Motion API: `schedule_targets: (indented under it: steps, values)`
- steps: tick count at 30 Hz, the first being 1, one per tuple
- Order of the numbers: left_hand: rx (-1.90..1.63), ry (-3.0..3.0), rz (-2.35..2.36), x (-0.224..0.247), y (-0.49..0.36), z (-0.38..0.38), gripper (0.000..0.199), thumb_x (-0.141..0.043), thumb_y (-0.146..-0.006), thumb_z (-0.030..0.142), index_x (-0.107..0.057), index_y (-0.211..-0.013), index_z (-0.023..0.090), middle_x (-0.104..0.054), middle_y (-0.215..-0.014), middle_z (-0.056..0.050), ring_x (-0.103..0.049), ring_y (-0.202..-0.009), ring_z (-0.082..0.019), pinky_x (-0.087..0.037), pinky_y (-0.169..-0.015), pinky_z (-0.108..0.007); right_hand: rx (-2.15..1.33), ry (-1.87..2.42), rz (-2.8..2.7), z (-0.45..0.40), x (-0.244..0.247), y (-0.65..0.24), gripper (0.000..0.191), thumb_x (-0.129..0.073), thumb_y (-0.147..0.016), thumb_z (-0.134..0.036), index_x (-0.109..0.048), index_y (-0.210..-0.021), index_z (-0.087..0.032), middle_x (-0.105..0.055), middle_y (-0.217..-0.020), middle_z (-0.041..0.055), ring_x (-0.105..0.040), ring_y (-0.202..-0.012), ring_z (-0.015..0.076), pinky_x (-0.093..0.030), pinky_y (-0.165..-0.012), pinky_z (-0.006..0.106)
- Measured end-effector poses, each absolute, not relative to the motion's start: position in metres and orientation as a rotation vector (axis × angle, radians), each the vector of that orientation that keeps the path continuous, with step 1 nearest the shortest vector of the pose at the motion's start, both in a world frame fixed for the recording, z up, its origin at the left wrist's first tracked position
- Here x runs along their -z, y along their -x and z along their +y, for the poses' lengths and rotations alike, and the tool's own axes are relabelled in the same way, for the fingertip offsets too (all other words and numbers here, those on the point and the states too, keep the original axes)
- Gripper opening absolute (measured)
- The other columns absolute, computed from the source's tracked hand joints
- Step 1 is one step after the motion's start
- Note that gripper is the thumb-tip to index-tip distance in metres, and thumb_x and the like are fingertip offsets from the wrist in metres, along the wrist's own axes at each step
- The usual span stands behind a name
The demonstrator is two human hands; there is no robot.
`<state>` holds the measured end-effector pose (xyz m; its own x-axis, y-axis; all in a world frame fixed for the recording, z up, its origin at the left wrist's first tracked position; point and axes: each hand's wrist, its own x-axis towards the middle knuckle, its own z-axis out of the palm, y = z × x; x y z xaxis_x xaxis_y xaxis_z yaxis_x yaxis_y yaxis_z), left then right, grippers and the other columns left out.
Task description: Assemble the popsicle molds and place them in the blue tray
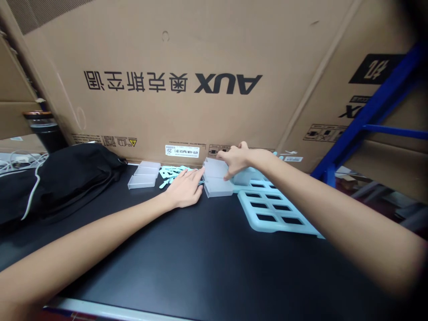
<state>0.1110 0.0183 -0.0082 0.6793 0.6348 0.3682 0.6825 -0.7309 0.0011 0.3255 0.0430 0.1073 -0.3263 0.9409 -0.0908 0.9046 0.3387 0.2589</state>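
Observation:
My left hand (185,188) lies flat with its fingers stretched out over a pile of small light-blue plastic strips (171,170). Its fingertips reach the left side of a group of translucent plastic boxes (217,187). Above these boxes, my right hand (236,158) is bent, its thumb and fingers closed over the far box. The exact contact under the palm is hidden. A light-blue plastic rack (252,216) with rectangular openings lies just right of the boxes, partly behind my right forearm. Another pair of translucent boxes (143,180) sits left of the strips.
A large cardboard carton (174,116) with upside-down print stands along the back of the black table (200,267). At left are a black cloth bag (80,174), a dark bottle (48,133) and white cables (16,162). A blue metal frame (377,107) rises at right.

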Motion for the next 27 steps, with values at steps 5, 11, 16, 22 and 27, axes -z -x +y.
schedule_targets:
  steps: [5,11,16,22,27]
  values:
    - [0.441,2.785,-1.049,0.006,-0.113,0.020,0.063,-0.034,-0.090,0.023,-0.025,-0.150,0.008,-0.038,-0.154,-0.015,-0.035,-0.142,-0.028,-0.022,-0.118,-0.047,-0.210,-1.716,2.206,0.055,-0.109,-0.322,0.096,-0.079,-0.047,-0.064,-0.054,-0.128,-0.019,-0.066,-0.108,0.0136,-0.057,-0.106,0.0402,-0.032,-0.095,0.054]
    - [0.430,2.824,-1.032,0.007,-0.113,0.023,0.066,-0.034,-0.089,0.025,-0.021,-0.151,0.008,-0.041,-0.151,-0.017,-0.040,-0.139,-0.027,-0.022,-0.117,-0.048,-0.112,-1.669,2.188,0.053,-0.119,-0.319,0.081,-0.076,-0.058,-0.061,-0.058,-0.129,-0.024,-0.066,-0.121,0.0110,-0.058,-0.111,0.0383,-0.024,-0.101,0.060]
    - [0.425,2.873,-1.059,0.009,-0.112,0.024,0.066,-0.034,-0.091,0.025,-0.018,-0.152,0.008,-0.044,-0.149,-0.017,-0.043,-0.136,-0.028,-0.024,-0.116,-0.047,-0.086,-1.660,2.209,0.055,-0.117,-0.321,0.084,-0.073,-0.059,-0.063,-0.058,-0.132,-0.025,-0.065,-0.123,0.0118,-0.056,-0.114,0.0387,-0.024,-0.102,0.059]
    - [0.442,2.851,-1.046,0.009,-0.112,0.023,0.064,-0.034,-0.092,0.026,-0.020,-0.152,0.007,-0.047,-0.147,-0.017,-0.041,-0.137,-0.027,-0.025,-0.116,-0.044,-0.094,-1.639,2.244,0.055,-0.119,-0.321,0.076,-0.071,-0.061,-0.064,-0.061,-0.127,-0.027,-0.069,-0.113,0.0099,-0.055,-0.113,0.0369,-0.025,-0.099,0.057]
    - [0.467,2.825,-1.056,0.011,-0.111,0.022,0.064,-0.036,-0.092,0.027,-0.020,-0.152,0.010,-0.042,-0.151,-0.015,-0.036,-0.141,-0.028,-0.023,-0.117,-0.047,-0.307,-1.732,2.602,0.023,-0.136,-0.339,0.052,-0.055,-0.078,-0.063,-0.063,-0.110,-0.023,-0.068,-0.109,0.0097,-0.052,-0.112,0.0342,-0.030,-0.092,0.053]
